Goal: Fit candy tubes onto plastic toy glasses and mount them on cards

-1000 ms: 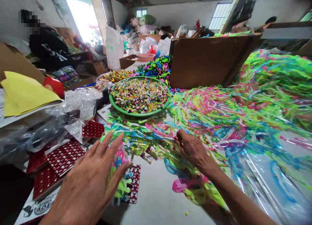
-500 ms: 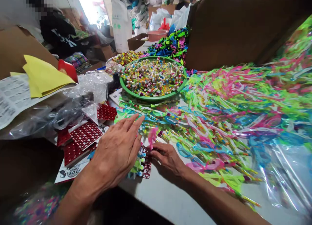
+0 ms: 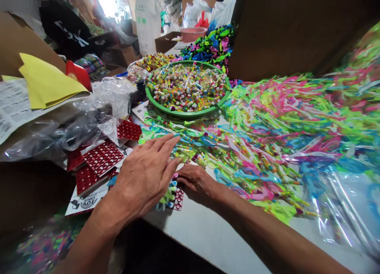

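My left hand (image 3: 145,171) lies palm down with its fingers stretched out, over a red patterned card (image 3: 178,198) near the table's front edge. Small green, white and blue plastic pieces (image 3: 170,196) sit in a row on that card, partly under the palm. From the right, my right hand (image 3: 194,179) reaches to the card's upper edge with fingers bent and closed. Its fingertips are hidden behind my left thumb, so what they grip does not show. To the left of my hands are stacked red cards (image 3: 102,158) and a printed "Toy Candy" card (image 3: 86,202).
A green basket (image 3: 187,115) of small candy-filled tubes stands behind my hands. Bright plastic glasses-shaped toys (image 3: 261,147) spread over the right side. Clear plastic bags (image 3: 118,92) and yellow paper (image 3: 50,84) lie left. A large cardboard box (image 3: 285,32) rises at back right.
My right hand has moved slightly up and left, behind the left thumb. The pink plastic piece between its fingers has gone out of sight. My left hand stays over the card.
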The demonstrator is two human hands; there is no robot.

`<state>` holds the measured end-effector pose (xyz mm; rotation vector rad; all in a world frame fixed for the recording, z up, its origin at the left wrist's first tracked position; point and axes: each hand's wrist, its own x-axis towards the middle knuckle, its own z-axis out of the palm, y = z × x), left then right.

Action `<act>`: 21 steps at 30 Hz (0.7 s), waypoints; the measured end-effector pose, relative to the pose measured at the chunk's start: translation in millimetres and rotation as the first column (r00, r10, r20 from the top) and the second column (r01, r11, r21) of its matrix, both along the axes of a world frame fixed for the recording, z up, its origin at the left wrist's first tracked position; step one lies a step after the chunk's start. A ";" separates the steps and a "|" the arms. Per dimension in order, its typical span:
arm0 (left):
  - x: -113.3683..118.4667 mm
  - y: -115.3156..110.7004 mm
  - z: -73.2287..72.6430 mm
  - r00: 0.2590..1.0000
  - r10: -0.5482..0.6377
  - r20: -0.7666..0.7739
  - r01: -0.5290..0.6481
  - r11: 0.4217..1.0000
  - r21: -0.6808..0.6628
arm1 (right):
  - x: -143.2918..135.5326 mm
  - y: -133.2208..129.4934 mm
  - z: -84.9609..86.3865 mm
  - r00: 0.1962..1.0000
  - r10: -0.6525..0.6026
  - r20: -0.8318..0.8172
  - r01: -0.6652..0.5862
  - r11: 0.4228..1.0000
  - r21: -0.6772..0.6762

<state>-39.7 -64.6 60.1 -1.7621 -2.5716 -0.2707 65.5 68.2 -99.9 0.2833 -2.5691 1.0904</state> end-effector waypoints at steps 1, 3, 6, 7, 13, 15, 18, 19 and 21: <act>-0.2 0.0 0.1 1.000 -0.003 0.000 0.003 1.000 0.008 | 3.5 0.9 0.9 1.000 0.013 -0.003 -0.013 1.000 -0.007; -0.3 -0.9 0.5 1.000 -0.004 0.013 0.004 1.000 0.016 | 14.8 3.2 4.2 1.000 -0.026 -0.005 0.026 0.998 -0.050; 1.0 -2.1 2.3 1.000 0.000 0.030 0.000 1.000 0.014 | 29.9 9.0 10.8 0.946 -0.317 -0.064 0.315 0.948 -0.034; 1.8 -1.9 3.1 1.000 0.001 0.025 -0.001 1.000 0.012 | 31.1 11.3 13.0 0.899 -0.435 -0.055 0.437 0.898 0.040; -3.5 -6.7 7.1 0.995 -0.079 0.059 0.080 0.997 -0.022 | 10.5 16.1 31.1 0.692 -0.701 0.172 0.535 0.658 0.530; -9.2 -14.7 7.9 0.985 -0.127 0.119 0.126 0.992 0.017 | 14.6 13.8 39.3 0.710 -0.670 0.218 0.489 0.691 0.531; -14.2 -26.1 10.2 0.957 -0.203 0.210 0.200 0.979 0.033 | 36.2 10.5 47.4 0.690 -0.659 0.298 0.431 0.705 0.563; -14.4 -28.0 11.1 0.949 -0.220 0.227 0.220 0.975 0.025 | 44.2 10.0 48.2 0.669 -0.674 0.314 0.426 0.693 0.581; -13.2 -28.6 12.3 0.943 -0.238 0.233 0.243 0.970 0.007 | 57.3 10.0 47.5 0.622 -0.705 0.341 0.417 0.667 0.617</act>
